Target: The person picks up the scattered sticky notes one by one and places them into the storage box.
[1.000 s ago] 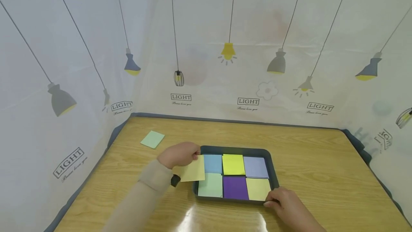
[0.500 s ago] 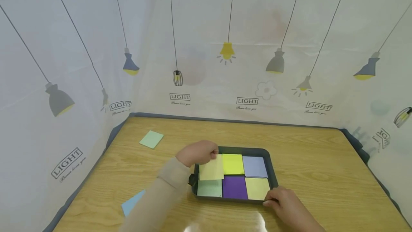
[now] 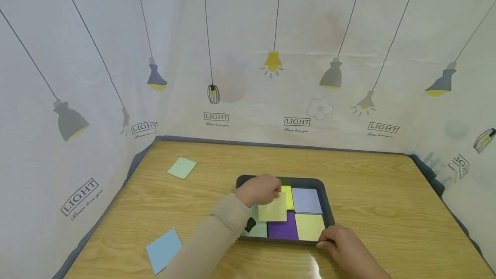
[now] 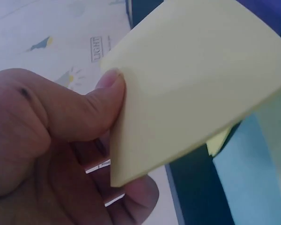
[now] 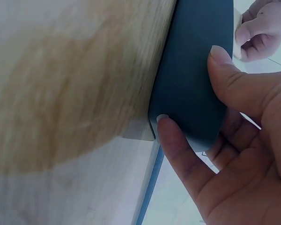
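Observation:
My left hand (image 3: 258,189) pinches a pale yellow sticky-note pad (image 3: 273,210) by its edge, over the dark tray (image 3: 306,182). In the left wrist view the thumb lies flat on the pad's face. Below it in the tray are a bright yellow pad (image 3: 289,197) and a purple pad (image 3: 283,229), both partly covered. A lavender pad (image 3: 307,200), another pale yellow pad (image 3: 309,227) and a light green pad (image 3: 260,230) lie there too. A blue pad (image 4: 253,173) shows in the left wrist view. My right hand (image 3: 342,240) grips the tray's near right corner.
On the wooden table (image 3: 387,201), a mint green pad (image 3: 182,168) lies far left and a light blue pad (image 3: 163,249) near left, beside the left sleeve (image 3: 211,240). White sheeting (image 3: 248,150) printed with lamps stands behind and at both sides.
My left hand has carried the pale yellow pad rightward from the tray's left edge to above its middle. The light blue pad on the table has come into view. The right hand stays put.

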Motion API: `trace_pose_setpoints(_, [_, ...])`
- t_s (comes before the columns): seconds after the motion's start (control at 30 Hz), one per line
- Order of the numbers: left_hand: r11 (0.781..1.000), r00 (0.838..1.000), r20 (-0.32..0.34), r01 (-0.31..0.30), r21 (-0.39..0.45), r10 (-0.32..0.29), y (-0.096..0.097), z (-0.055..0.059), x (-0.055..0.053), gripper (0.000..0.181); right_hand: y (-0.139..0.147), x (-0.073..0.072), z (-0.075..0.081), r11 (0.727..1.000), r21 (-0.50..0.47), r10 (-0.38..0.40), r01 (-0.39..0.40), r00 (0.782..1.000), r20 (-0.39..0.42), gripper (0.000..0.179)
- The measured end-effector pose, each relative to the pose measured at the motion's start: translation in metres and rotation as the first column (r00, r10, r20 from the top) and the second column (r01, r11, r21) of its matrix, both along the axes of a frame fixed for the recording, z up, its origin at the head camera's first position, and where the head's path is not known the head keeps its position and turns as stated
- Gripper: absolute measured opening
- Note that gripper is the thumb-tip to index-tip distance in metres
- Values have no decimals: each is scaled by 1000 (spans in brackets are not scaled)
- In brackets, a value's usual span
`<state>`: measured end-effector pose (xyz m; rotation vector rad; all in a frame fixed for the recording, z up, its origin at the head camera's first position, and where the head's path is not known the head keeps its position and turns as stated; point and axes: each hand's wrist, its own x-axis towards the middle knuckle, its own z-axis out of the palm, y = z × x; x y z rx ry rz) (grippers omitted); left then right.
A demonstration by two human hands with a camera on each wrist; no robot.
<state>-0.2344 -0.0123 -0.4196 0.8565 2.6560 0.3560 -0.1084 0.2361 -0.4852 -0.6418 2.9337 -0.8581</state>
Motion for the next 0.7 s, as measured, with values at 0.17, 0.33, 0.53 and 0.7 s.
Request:
trace_pose_setpoints(0.17, [1000,1000,26,5,8,-5,19,-8,3,14,0,-1,0,1000,-14,12,-12,999,-31,13])
trace_pose_setpoints(0.33, [999,999,46,13,38,-14,37,-13,5,13,1,-2,0,1000,-15,6,-6,1000,-15,13])
trace_pose_setpoints(0.53, [1000,999,41,26,13,-26,52,-15,7,9,2,-3,-1,999,-26,19,-19,1000,-6,13])
trace_pose_setpoints(0.7, [1000,999,36,21,-2,-21,62,-12,10,19,3,-2,-1,999,-35,15,-15,1000,17,13])
